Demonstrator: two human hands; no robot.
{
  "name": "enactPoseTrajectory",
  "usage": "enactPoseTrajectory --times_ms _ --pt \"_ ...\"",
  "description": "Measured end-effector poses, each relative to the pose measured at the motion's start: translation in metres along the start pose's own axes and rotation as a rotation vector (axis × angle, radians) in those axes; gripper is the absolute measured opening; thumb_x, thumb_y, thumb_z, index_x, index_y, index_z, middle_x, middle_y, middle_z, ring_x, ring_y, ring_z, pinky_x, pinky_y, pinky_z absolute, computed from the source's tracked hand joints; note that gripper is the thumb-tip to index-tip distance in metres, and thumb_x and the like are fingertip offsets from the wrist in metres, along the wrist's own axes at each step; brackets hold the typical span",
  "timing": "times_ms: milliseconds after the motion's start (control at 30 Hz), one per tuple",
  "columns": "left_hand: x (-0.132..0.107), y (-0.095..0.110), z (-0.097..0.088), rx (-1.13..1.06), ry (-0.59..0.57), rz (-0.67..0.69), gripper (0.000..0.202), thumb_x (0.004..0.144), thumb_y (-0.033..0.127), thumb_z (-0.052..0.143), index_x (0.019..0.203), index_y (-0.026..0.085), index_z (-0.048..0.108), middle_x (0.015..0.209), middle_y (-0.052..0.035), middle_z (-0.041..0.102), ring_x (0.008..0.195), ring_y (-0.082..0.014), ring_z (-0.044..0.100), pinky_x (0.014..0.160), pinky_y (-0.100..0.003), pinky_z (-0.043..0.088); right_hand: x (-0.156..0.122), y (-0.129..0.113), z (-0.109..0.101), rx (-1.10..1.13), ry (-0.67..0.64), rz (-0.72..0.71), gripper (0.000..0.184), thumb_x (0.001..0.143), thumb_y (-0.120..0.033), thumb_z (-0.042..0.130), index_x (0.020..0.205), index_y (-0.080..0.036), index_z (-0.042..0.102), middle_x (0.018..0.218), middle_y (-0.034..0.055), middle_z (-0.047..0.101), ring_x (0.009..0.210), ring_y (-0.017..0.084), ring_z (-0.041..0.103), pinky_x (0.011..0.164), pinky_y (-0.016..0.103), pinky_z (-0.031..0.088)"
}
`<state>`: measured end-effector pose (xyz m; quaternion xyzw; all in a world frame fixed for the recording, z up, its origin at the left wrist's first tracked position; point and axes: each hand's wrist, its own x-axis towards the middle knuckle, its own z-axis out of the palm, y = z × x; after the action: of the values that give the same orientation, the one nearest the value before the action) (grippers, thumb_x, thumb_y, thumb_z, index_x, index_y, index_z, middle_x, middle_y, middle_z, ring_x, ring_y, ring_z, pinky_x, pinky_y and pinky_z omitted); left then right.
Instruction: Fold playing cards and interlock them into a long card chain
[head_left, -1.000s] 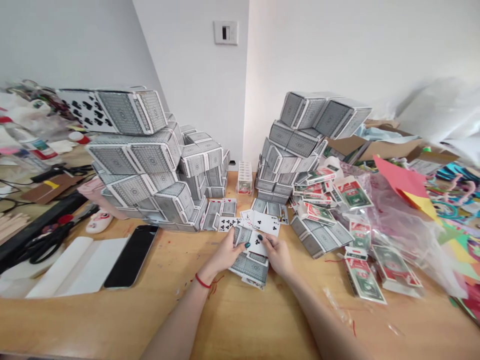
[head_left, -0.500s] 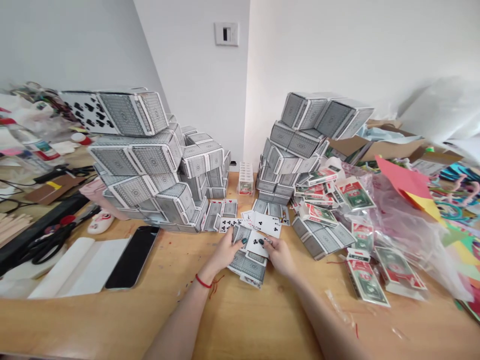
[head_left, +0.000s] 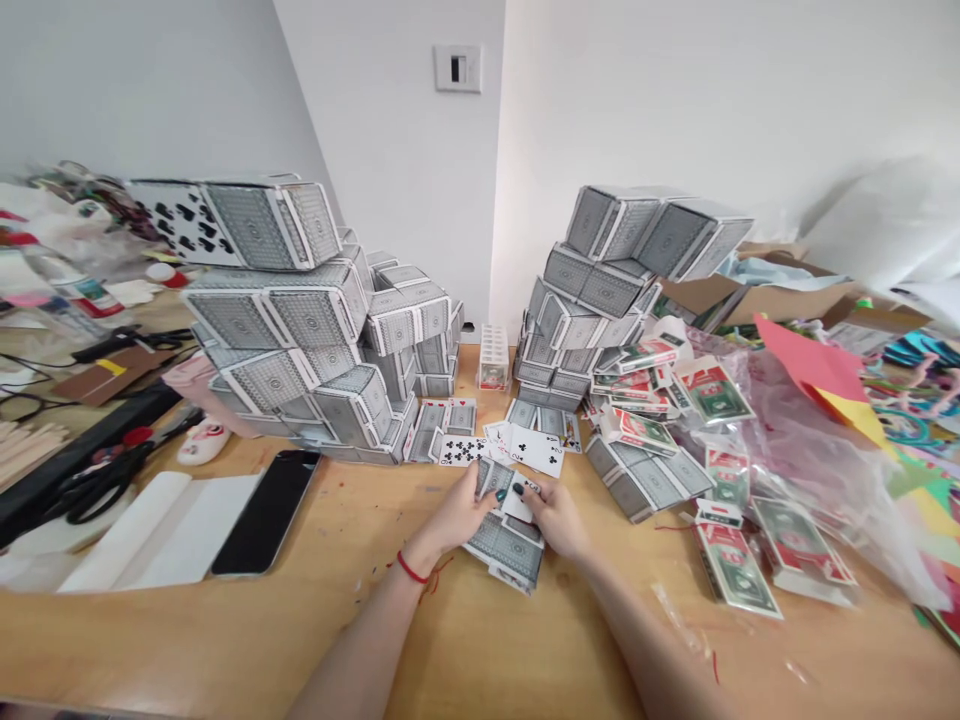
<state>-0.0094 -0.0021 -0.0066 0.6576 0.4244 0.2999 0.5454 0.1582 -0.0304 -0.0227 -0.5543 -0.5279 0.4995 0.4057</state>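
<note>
At the middle of the table, my left hand point(head_left: 463, 508) pinches a grey-backed playing card point(head_left: 493, 477), its thumb on top. My right hand point(head_left: 561, 515) is closed on a face-up playing card point(head_left: 516, 505) with black pips, partly hidden by my fingers. The two cards meet or overlap between my hands; which edge is tucked in I cannot tell. Directly beneath them lie several grey-backed cards point(head_left: 504, 548), and a face-up one pokes out at the near side. Beyond my fingers are spread cards, among them a nine of clubs point(head_left: 463, 451) and a two of clubs point(head_left: 538, 449).
Stacked blocks of folded cards rise in a left tower point(head_left: 300, 310) and a right tower point(head_left: 592, 290). Card boxes point(head_left: 731, 570) and clear plastic lie at right. At left are a black phone point(head_left: 268, 515), white paper point(head_left: 161, 535) and scissors point(head_left: 105, 490).
Both hands have shifted slightly to the right and nearer to me with their cards. My right hand's card now shows less of its face. The cards underneath have moved along a little.
</note>
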Motion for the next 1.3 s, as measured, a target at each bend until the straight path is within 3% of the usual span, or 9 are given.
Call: enactPoseTrajectory --times_ms 333,667,833,1067,1167,1300 --pt "0.005 -0.001 -0.006 0.0 0.032 -0.001 0.029 0.077 0.025 0.049 0.103 0.016 0.044 0.1 -0.0054 0.057 0.095 -0.018 0.052 0.085 -0.032 0.04 0.0 -0.013 -0.011 0.003 -0.168 -0.002 0.037 0.074 -0.05 0.046 0.056 -0.019 0.04 0.046 -0.0062 0.038 0.041 0.007 0.032 0.04 0.019 0.027" --pt "0.001 0.005 0.002 -0.002 0.027 -0.01 0.03 0.075 0.02 0.048 0.105 0.017 0.044 0.099 -0.0057 0.058 0.092 -0.0181 0.054 0.082 -0.031 0.043 0.002 0.003 -0.005 -0.058 -0.112 -0.017 0.033 0.077 -0.039 0.045 0.052 -0.018 0.042 0.044 -0.0057 0.039 0.041 0.008 0.032 0.042 0.02 0.026" --pt "0.002 0.0 0.0 0.035 0.047 -0.007 0.031 0.075 0.023 0.049 0.105 0.017 0.045 0.097 -0.0056 0.059 0.09 -0.0186 0.054 0.082 -0.032 0.042 0.001 -0.001 -0.008 -0.036 -0.099 -0.025 0.036 0.075 -0.041 0.048 0.049 -0.017 0.044 0.042 -0.0055 0.041 0.039 0.007 0.033 0.041 0.02 0.026" --pt "0.002 -0.001 -0.002 0.025 -0.005 0.03 0.027 0.077 0.027 0.049 0.102 0.017 0.047 0.097 -0.005 0.058 0.09 -0.0182 0.053 0.081 -0.031 0.042 0.002 -0.012 -0.016 0.042 -0.272 0.016 0.039 0.071 -0.05 0.053 0.053 -0.016 0.051 0.041 -0.0045 0.048 0.033 0.006 0.034 0.035 0.019 0.024" --pt "0.001 0.001 0.002 0.0 -0.047 0.055 0.026 0.078 0.031 0.048 0.1 0.017 0.048 0.096 -0.0051 0.059 0.089 -0.0179 0.054 0.079 -0.03 0.043 0.003 -0.011 -0.011 0.046 -0.215 0.004 0.037 0.066 -0.049 0.059 0.05 -0.016 0.05 0.039 -0.0046 0.048 0.031 0.006 0.034 0.034 0.019 0.024" --pt "0.002 -0.002 0.009 0.028 0.0 0.047 0.024 0.08 0.033 0.045 0.096 0.016 0.05 0.089 -0.0039 0.059 0.084 -0.0171 0.054 0.077 -0.029 0.043 0.002 -0.009 -0.003 0.045 -0.127 -0.021 0.037 0.064 -0.044 0.063 0.045 -0.016 0.048 0.034 -0.0059 0.043 0.031 0.006 0.033 0.034 0.019 0.022"
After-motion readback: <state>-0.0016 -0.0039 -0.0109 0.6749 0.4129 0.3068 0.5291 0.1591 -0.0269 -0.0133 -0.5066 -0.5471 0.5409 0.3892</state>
